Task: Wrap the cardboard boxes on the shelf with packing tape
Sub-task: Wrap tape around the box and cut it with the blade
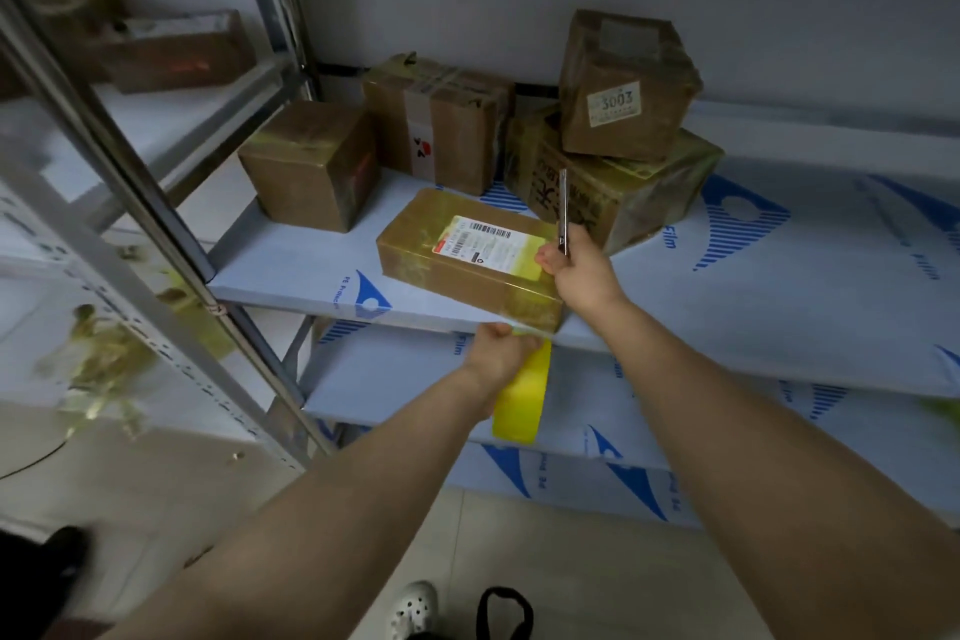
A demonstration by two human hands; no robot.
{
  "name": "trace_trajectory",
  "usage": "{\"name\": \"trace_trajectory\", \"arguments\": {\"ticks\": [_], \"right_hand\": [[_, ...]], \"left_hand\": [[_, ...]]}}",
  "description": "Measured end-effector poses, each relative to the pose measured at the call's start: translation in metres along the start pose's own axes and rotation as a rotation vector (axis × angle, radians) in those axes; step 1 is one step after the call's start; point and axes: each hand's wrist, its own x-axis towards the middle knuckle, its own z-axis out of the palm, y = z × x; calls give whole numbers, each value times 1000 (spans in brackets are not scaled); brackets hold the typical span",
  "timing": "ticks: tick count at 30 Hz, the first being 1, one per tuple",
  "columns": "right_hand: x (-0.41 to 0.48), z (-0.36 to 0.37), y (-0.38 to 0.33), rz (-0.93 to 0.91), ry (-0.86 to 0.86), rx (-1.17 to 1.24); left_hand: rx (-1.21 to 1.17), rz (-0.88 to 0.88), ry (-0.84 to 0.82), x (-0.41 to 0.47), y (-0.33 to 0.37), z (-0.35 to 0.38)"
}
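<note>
Tape is the link here: a short clear-yellow strip (531,331) runs from the yellow packing tape roll (522,398) up to the near right corner of the flat labelled box (467,265). The box lies at the front of the shelf (291,270), its long axis slanting from far left to near right, with that corner at the shelf edge. The left hand (501,351) hangs just below the edge, fingers curled round the roll and drawing the strip taut. The right hand (579,270) sits at the box's right end, clenched on the handle of a utility knife (563,208) whose blade points straight up, away from the tape. The strip lies below that hand and slightly to its left, near but not touching. Judging by this, the cut comes next. The right hand is the nearer one and would have to tip the blade down and across the strip, clear of the left fingers.
</note>
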Motion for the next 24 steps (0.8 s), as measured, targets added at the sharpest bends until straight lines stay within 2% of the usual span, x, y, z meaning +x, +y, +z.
{"name": "trace_trajectory", "arguments": {"ticks": [3, 8, 13, 16, 18, 22, 24], "right_hand": [[-3, 3, -1, -112, -10, -201], [-11, 18, 9, -270, -18, -486], [-16, 22, 10, -303, 39, -520], [-11, 19, 10, -298, 13, -495], [-4, 9, 4, -230, -36, -326], [-9, -18, -14, -44, -78, 399], [-18, -27, -20, 33, -96, 599]], "left_hand": [[130, 76, 58, -3, 6, -7], [326, 104, 29, -7, 12, -15], [310, 58, -57, -7, -2, -13], [224, 56, -70, -9, -1, -12], [192, 57, -58, -6, 1, -15], [172, 64, -50, 1, 7, -16], [201, 47, -49, 3, 7, -14]]}}
